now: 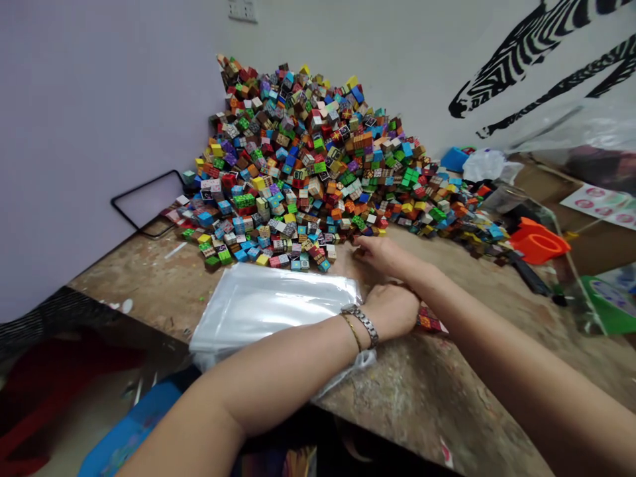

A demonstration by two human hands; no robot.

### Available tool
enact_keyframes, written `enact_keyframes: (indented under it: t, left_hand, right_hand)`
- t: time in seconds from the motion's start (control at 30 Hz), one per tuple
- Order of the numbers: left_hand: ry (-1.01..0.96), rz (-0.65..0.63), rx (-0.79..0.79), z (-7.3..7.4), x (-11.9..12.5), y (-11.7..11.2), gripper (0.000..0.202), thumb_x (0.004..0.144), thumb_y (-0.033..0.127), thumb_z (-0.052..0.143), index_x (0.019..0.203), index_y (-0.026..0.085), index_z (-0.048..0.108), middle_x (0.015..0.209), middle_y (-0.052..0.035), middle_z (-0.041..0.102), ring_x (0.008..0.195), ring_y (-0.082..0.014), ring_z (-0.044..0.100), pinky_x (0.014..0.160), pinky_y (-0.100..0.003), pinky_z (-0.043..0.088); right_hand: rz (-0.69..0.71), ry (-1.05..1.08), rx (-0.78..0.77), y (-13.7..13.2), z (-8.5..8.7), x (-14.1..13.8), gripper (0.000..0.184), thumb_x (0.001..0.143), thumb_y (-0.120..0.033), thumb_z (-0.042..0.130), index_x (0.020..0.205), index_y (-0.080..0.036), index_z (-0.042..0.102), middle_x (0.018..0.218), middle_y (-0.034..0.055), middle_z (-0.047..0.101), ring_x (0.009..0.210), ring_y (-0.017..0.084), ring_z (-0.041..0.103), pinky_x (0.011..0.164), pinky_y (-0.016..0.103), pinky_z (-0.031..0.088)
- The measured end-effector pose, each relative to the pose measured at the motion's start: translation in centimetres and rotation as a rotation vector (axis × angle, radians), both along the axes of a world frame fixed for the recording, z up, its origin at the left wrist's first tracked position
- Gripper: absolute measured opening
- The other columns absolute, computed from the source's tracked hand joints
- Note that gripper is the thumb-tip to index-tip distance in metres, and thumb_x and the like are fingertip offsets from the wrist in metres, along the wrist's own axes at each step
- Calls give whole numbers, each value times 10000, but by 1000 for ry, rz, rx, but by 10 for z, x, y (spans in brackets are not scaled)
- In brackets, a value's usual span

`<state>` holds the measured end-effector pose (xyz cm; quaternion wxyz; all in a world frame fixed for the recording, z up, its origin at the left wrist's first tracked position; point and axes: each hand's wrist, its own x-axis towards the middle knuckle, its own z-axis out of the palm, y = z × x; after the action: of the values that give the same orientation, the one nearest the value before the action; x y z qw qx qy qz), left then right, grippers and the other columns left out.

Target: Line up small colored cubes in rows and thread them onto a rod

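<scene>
A big heap of small multicoloured printed cubes (308,165) is piled against the wall on a worn brown table (447,391). My right hand (380,255) reaches to the front edge of the heap, fingers bent around a cube there. My left hand (395,310), with a metal bracelet on the wrist, rests closed on the table beside a stack of clear plastic bags (268,305). It presses on some small coloured cubes (430,322), which are mostly hidden under it.
An orange plastic scoop (539,242) lies at the right, by a dark tool and a green box (611,305). A blue object and a crumpled white bag (484,164) sit behind the heap. A black wire frame (144,202) leans at the left wall.
</scene>
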<state>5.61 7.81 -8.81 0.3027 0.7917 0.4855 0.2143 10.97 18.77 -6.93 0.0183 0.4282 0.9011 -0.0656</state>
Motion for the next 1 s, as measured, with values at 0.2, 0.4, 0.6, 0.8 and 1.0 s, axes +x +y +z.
enact_keyframes:
  t: [0.2, 0.4, 0.6, 0.8, 1.0]
  left_hand:
    - [94, -60, 39, 13, -7, 1, 289, 934, 175, 449, 1033, 137, 719, 1017, -125, 724, 989, -269, 688, 914, -437, 569]
    - [-31, 29, 131, 17, -10, 6, 312, 945, 176, 450, 1049, 170, 745, 1132, -90, 704, 1079, -218, 641, 1006, -352, 512]
    - [-146, 211, 68, 19, -14, 17, 348, 915, 92, 446, 1154, 123, 697, 1206, -115, 680, 1162, -213, 596, 1077, -331, 459]
    - [-171, 260, -55, 20, -14, 23, 393, 885, 36, 446, 1205, 101, 664, 1255, -115, 676, 1196, -205, 593, 1080, -320, 448]
    - [-160, 246, -82, 16, -14, 24, 423, 898, 20, 413, 1249, 85, 640, 1318, -130, 655, 1232, -203, 591, 1096, -318, 435]
  right_hand:
    - [-98, 107, -107, -2, -5, 39, 206, 830, -156, 623, 992, -207, 739, 951, 25, 774, 833, 170, 692, 737, 238, 509]
    - [-127, 169, -171, -11, 2, 71, 238, 810, -151, 599, 994, -168, 749, 996, 60, 775, 876, 203, 699, 783, 279, 528]
    - [-200, 126, -80, -31, 0, 94, 292, 866, -140, 577, 1101, -169, 747, 1075, 91, 768, 966, 237, 696, 852, 321, 519]
    - [-219, 167, -110, -54, 0, 100, 289, 917, -168, 574, 1157, -171, 735, 1138, 90, 753, 1015, 232, 693, 897, 323, 515]
    - [-240, 123, -110, -68, 3, 105, 292, 950, -200, 542, 1170, -197, 734, 1131, 87, 753, 1009, 228, 696, 885, 312, 522]
